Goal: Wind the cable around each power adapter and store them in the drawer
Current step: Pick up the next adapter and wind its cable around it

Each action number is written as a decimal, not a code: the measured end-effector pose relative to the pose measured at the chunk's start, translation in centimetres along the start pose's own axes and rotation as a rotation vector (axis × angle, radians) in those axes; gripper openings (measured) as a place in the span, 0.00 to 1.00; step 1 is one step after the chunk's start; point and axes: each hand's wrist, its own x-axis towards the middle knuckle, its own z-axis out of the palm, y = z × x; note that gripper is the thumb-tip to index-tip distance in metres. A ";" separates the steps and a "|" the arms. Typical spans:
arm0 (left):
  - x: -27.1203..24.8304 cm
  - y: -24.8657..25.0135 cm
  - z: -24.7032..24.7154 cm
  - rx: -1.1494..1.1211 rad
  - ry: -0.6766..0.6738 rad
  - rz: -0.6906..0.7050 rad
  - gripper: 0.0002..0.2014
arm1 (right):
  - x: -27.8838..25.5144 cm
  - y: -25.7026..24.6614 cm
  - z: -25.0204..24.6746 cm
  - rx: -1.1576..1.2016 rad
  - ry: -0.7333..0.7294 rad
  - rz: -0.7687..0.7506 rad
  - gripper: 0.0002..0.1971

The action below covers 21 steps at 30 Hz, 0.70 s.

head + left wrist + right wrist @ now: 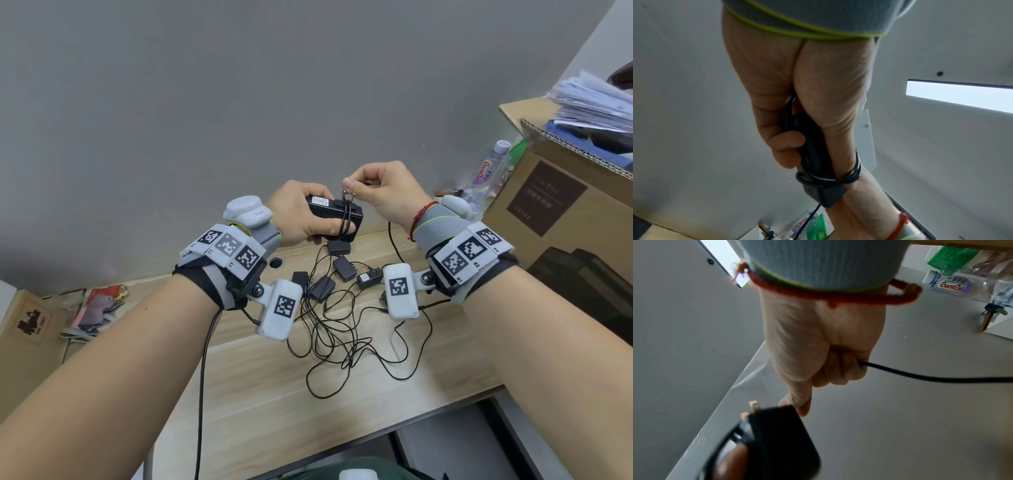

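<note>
Left hand gripping one black power adapter, right hand pinching its cable just above, five adapters on desk below

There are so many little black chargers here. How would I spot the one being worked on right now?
Start at the wooden desk and the tangle of black adapters lying on it, then look above them to the two raised hands. The left hand grips one black adapter in the air while the right hand pinches its cable. It alone is off the desk, with cable loops around its body.
</note>
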 end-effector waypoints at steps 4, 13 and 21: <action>0.1 0.4 0.3 -0.081 0.087 0.028 0.11 | -0.7 1.0 1.2 -0.003 -0.053 0.029 0.12; 1.2 -0.8 -0.7 -0.186 0.292 -0.071 0.15 | -2.4 0.5 3.2 -0.149 -0.281 0.062 0.12; 1.0 -2.8 -1.1 -0.039 0.248 -0.172 0.18 | -2.2 -1.1 1.6 -0.117 -0.245 0.033 0.06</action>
